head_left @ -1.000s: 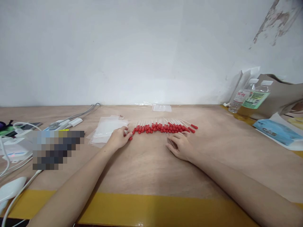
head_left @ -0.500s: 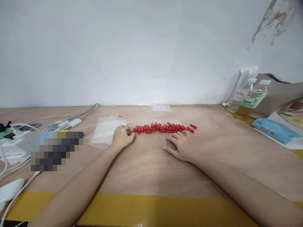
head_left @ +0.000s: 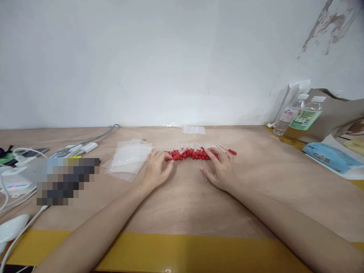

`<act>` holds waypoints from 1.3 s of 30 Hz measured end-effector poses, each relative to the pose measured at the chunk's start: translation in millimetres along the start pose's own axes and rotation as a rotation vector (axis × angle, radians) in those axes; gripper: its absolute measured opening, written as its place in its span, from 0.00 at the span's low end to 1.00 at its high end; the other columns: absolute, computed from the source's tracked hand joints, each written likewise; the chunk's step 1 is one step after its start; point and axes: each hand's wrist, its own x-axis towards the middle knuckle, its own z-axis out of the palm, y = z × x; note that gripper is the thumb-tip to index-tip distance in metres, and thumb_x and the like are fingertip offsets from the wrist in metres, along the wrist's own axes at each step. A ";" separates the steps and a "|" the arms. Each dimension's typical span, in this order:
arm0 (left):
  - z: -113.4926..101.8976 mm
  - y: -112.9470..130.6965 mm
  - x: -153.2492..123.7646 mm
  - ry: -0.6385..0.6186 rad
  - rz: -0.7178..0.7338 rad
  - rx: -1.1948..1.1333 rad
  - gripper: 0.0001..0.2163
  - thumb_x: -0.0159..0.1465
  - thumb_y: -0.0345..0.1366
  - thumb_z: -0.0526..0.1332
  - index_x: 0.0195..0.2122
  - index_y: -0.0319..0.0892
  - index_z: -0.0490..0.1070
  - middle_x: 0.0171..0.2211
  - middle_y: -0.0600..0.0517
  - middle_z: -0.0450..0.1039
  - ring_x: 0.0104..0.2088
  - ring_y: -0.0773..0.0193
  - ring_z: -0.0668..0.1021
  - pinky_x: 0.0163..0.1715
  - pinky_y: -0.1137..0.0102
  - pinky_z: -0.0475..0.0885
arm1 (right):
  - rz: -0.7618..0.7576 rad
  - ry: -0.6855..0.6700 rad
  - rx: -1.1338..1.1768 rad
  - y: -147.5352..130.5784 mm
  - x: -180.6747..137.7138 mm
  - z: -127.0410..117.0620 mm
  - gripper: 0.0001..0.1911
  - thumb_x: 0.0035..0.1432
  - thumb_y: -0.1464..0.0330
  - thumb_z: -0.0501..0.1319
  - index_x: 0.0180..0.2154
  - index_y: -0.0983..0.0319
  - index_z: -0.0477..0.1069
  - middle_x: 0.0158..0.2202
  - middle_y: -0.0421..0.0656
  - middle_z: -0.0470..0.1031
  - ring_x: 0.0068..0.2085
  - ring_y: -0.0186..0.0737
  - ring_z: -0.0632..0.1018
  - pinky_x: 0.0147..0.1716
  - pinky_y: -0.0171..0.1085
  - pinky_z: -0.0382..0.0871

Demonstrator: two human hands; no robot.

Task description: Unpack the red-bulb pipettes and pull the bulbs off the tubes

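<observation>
A row of glass droppers (head_left: 195,153) with red bulbs lies across the middle of the table, most thin clear stems pointing toward the wall. My left hand (head_left: 157,167) rests at the left end, fingers reaching over the red bulbs and thumb apart. Over the right end lies my right hand (head_left: 224,170), its fingers spread and touching the bulbs. A few clear stems (head_left: 200,164) point toward me beside the right thumb. One dropper (head_left: 232,151) lies slanted just past the right fingers. The fingers hide part of the bulbs at both ends.
Clear plastic bags (head_left: 125,157) lie left of the row, and a small white packet (head_left: 193,130) lies by the wall. Cables and a power strip (head_left: 64,151) are at the left. Bottles (head_left: 303,119) and a blue tissue pack (head_left: 331,157) stand or lie at the right.
My left hand has moved right, onto the left end of the row. My right hand has shifted slightly forward and right, and its fingers now lie on the bulbs. The row looks more compact.
</observation>
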 end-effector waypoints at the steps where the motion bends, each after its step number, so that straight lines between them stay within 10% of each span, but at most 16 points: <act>1: 2.0 8.5 -2.0 -0.057 0.064 -0.016 0.06 0.59 0.36 0.53 0.33 0.42 0.67 0.33 0.51 0.72 0.39 0.60 0.71 0.42 0.63 0.61 | -0.022 0.012 -0.016 0.5 0.4 -0.4 0.30 0.55 0.57 0.54 0.56 0.63 0.56 0.54 0.55 0.60 0.52 0.51 0.63 0.49 0.48 0.52; 11: 13.8 19.7 -8.4 -0.179 0.298 -0.117 0.07 0.61 0.35 0.52 0.36 0.43 0.68 0.34 0.51 0.74 0.38 0.62 0.71 0.42 0.63 0.62 | -0.241 -0.123 0.018 1.5 2.5 1.8 0.12 0.59 0.63 0.54 0.43 0.54 0.70 0.50 0.43 0.69 0.55 0.45 0.63 0.55 0.54 0.41; 18: 22.5 26.2 -6.3 -0.197 0.367 -0.119 0.16 0.62 0.39 0.53 0.50 0.42 0.65 0.53 0.47 0.64 0.55 0.58 0.64 0.54 0.59 0.59 | -0.375 -0.101 0.164 -3.0 2.5 10.0 0.11 0.60 0.68 0.52 0.42 0.60 0.70 0.44 0.42 0.74 0.51 0.41 0.68 0.56 0.50 0.51; 39: 12.3 35.3 0.2 -0.330 0.481 -0.035 0.11 0.65 0.35 0.48 0.33 0.42 0.69 0.45 0.52 0.72 0.57 0.58 0.63 0.59 0.51 0.40 | -0.549 0.054 0.149 -5.7 -1.3 9.7 0.13 0.59 0.76 0.47 0.37 0.65 0.70 0.38 0.48 0.76 0.44 0.38 0.75 0.51 0.43 0.68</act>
